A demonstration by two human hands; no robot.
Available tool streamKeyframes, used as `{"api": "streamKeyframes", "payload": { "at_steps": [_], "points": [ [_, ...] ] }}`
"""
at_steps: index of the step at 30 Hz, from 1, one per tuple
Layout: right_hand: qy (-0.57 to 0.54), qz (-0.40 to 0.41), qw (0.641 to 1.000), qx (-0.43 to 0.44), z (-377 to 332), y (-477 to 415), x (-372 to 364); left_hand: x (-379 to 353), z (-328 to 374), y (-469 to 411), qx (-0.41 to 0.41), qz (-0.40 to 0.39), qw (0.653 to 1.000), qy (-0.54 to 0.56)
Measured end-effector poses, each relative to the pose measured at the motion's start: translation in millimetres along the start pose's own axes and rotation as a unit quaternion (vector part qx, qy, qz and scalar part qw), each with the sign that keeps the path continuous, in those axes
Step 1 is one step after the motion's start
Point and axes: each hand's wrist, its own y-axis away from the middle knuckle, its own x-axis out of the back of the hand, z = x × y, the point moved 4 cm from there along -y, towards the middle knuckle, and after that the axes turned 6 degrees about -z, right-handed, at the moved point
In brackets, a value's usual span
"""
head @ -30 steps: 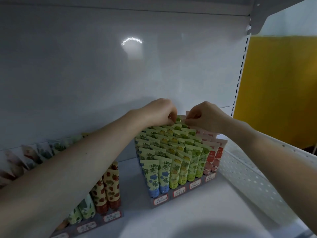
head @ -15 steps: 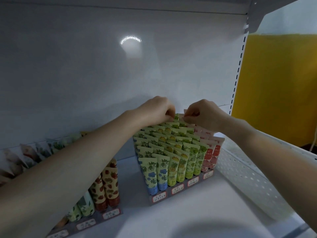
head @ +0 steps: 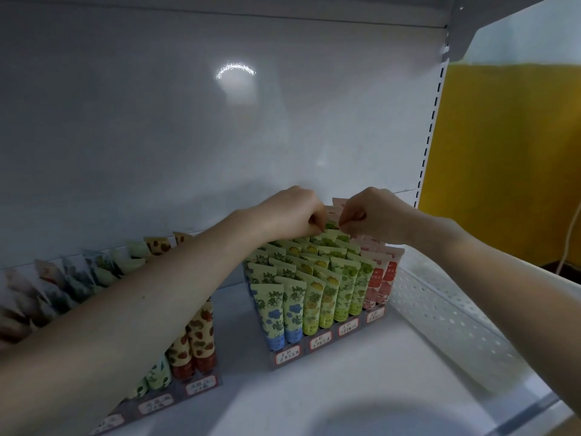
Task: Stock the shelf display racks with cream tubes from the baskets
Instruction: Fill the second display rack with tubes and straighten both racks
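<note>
Head view: left hand [head: 292, 215] and right hand [head: 367, 215], fingers curled, each pinch the crimped top of a green cream tube [head: 331, 226] in the back row of the right display rack [head: 317, 344], near the rear edge of the shelf [head: 345, 391], probably to seat it upright.

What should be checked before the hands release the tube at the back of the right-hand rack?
1. Left hand pinches green tube at its top edge: ok.
2. Right hand pinches the same tube: ok.
3. Tube seated fully in right rack: cannot tell, front rows hide it.
4. Front tubes standing in neat rows: ok.
5. Left forearm clear of left rack: cannot tell.
</note>
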Motion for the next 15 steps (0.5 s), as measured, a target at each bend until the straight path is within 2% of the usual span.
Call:
{"api": "streamKeyframes", "payload": {
  "at_steps": [8,12,15],
  "points": [
    [-0.012,0.009,1.0,-0.002,2,1,-1,0,0,2,0.008,-0.004,1.0,0.008],
    [-0.042,0.018,0.999,0.008,3,17,8,5,4,9,-0.015,0.03,0.999,0.033],
    [-0.042,-0.001,0.999,0.012,3,27,4,1,10,12,-0.034,0.001,0.999,0.026]
  ]
}}
